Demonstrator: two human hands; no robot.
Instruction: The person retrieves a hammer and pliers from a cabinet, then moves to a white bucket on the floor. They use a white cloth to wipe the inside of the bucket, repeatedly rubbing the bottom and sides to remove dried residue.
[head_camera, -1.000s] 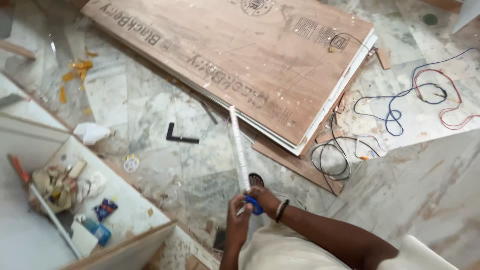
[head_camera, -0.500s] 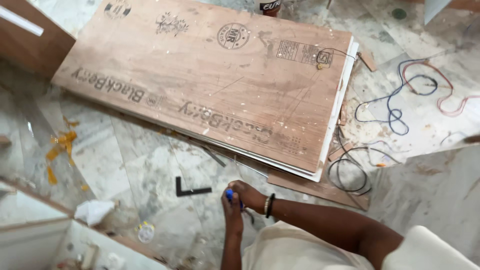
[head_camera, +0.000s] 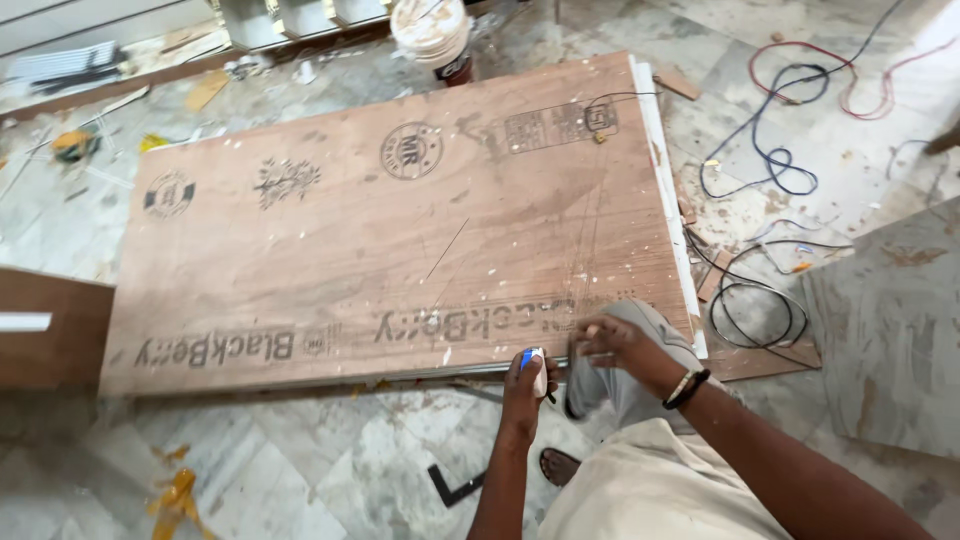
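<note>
black L-shaped bracket (head_camera: 455, 486) lying on marble floor (head_camera: 300, 470) nearest | left hand (head_camera: 524, 385) clamped round small white-and-blue tool (head_camera: 535, 366) at plywood sheet's near edge | right hand (head_camera: 606, 340) just beside, fingers pinched, can't tell on what | plywood sheet (head_camera: 400, 230) flat beyond | cable tangle (head_camera: 770, 160) right | white bucket (head_camera: 432, 30) way back

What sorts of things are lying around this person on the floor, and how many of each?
Plywood sheet stack: 1
Buckets: 1
Cable tangles: 2
Black L-shaped squares: 1
Small white and blue tool in the left hand: 1
Total: 6
</note>
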